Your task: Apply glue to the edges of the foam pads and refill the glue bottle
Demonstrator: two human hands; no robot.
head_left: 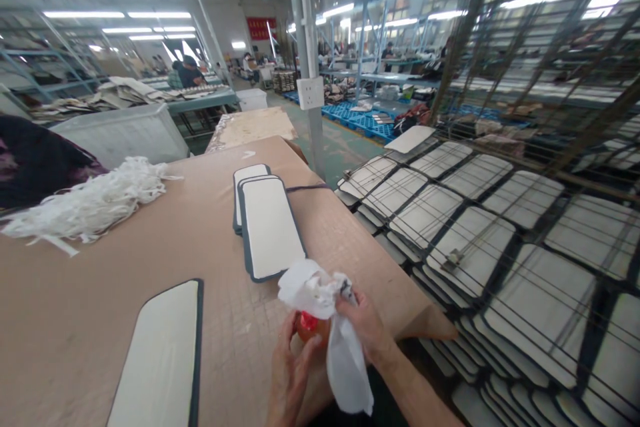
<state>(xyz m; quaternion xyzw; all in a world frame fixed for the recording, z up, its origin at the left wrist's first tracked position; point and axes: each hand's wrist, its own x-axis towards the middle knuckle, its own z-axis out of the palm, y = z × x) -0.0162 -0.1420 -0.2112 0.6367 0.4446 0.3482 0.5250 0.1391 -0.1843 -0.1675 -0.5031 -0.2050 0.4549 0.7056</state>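
Note:
Near the front edge of the brown table (225,347), my left hand (291,363) curls around a small orange-brown bottle (320,332) with a red cap (309,320). My right hand (365,320) pinches a crumpled white cloth (313,285), and its loose end hangs down below the hand. Part of the cloth lies over the bottle top and covers some of it. Just beyond the hands is a stack of cream pads with dark edges (273,227). One more such pad (157,353) lies to the left.
A heap of white strips (100,200) sits at the table's far left, beside a person's dark sleeve (40,160). At right, a wire rack (500,213) holds many layered pads. A grey pole with a socket box (311,93) stands behind the table.

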